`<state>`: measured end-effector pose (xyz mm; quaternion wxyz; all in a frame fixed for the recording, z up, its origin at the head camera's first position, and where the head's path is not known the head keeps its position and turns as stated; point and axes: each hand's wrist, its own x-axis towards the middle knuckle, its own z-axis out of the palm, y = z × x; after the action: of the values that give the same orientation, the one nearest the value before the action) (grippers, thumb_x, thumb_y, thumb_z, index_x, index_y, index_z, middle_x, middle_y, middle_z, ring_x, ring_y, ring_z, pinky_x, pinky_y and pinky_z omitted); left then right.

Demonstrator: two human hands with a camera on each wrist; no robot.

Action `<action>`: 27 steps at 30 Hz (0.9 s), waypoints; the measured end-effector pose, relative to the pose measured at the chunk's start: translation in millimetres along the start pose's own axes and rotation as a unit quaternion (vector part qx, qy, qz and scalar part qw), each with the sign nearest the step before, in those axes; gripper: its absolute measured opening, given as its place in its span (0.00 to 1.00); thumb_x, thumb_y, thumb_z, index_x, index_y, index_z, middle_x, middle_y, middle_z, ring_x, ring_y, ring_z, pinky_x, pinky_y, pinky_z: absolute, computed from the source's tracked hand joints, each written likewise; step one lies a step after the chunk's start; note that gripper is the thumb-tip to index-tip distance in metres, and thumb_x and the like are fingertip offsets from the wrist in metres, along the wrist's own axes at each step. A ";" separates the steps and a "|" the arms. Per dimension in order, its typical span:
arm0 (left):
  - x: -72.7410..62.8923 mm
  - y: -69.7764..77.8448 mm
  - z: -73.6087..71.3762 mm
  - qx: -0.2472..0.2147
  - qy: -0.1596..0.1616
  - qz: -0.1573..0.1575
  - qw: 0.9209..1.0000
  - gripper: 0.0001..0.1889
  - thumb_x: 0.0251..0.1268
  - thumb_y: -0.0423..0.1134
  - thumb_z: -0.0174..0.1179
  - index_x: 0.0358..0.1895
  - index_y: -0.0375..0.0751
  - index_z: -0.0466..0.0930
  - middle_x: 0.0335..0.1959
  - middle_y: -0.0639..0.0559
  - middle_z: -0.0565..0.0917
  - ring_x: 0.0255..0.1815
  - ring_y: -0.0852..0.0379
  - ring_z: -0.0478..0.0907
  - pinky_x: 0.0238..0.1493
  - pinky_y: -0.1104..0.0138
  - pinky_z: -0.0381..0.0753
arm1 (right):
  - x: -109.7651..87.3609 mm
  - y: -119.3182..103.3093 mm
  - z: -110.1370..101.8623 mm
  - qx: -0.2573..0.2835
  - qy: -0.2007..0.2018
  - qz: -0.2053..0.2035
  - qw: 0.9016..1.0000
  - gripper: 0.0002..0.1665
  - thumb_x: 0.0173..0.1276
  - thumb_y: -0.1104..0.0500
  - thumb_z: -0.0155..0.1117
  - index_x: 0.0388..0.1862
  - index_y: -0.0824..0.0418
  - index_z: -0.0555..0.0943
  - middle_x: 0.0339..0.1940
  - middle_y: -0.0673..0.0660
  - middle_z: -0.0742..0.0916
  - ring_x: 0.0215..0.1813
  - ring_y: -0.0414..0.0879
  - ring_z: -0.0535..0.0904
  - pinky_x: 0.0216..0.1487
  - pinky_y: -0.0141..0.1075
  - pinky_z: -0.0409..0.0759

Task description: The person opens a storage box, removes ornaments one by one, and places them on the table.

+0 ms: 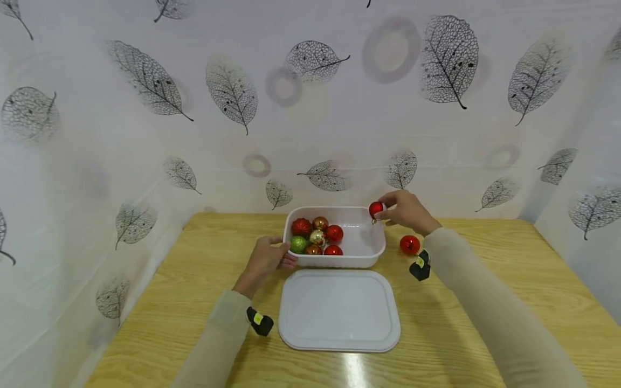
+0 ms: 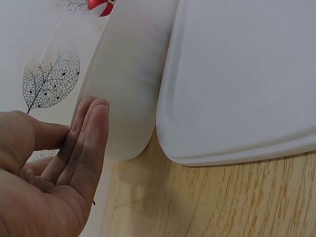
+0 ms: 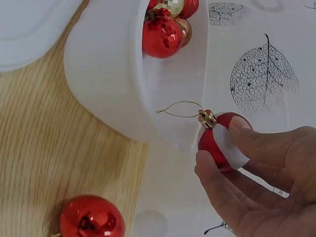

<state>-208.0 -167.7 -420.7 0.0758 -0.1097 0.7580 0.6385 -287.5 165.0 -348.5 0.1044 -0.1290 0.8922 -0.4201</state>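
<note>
The right hand (image 1: pixel 407 211) pinches a red-and-white bauble (image 3: pixel 222 144) at the right end of a white container (image 1: pixel 339 261), while the left hand (image 1: pixel 266 254) grips the container's left side. Assorted baubles (image 1: pixel 317 238) fill its left half. Another red bauble (image 1: pixel 409 245) lies on the tabletop (image 1: pixel 208 237) to its right; a white lid (image 1: pixel 339 310) lies in front.

Long cream sleeves (image 1: pixel 495 310) (yellow-marked black wrist cameras (image 1: pixel 264 325))
</note>
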 end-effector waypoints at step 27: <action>0.7 0.0 0.0 0.000 -0.001 0.003 1.000 0.22 0.78 0.32 0.54 0.69 0.23 0.68 0.30 0.38 0.87 0.27 0.53 0.87 0.34 0.62 0.92 | -34.1 40.1 -55.0 0.008 0.014 0.014 1.000 0.29 0.73 0.65 0.65 0.66 0.81 0.70 0.59 0.79 0.77 0.43 0.51 0.87 0.44 0.40 0.91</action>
<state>-208.7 -167.7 -420.8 0.0747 -0.1065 0.7585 0.6385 -277.3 240.2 -342.6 0.0982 -0.1100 0.8919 -0.4276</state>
